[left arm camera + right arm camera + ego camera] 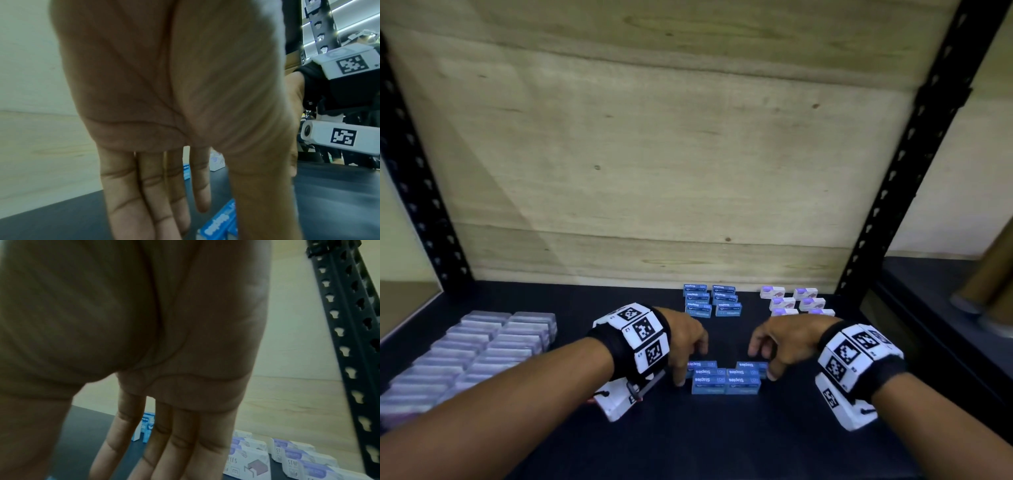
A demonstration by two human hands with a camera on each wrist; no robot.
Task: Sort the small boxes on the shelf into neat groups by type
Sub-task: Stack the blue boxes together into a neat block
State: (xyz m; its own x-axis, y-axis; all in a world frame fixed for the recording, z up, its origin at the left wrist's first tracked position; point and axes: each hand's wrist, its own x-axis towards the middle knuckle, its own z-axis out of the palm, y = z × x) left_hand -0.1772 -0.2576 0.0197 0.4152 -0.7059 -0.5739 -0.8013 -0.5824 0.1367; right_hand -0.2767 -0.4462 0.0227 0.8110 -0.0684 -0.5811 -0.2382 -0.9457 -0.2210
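Note:
A tight cluster of blue staple boxes [725, 377] lies on the dark shelf [722, 442] between my hands. My left hand [690, 356] is at the cluster's left side, thumb tip down against the nearest box. My right hand [768, 356] mirrors it on the right side, thumb against the end box. In the left wrist view the left hand [164, 186] shows straight fingers above a blue box [218, 227]. The right wrist view shows the right hand [174, 434] with straight fingers too. Neither hand grips a box.
A second group of blue boxes [712, 303] stands at the back, with white and purple boxes [798, 301] [252, 462] to its right. Rows of clear plastic cases [476, 353] fill the left. Black uprights [914, 164] and a wooden back panel [654, 171] bound the shelf.

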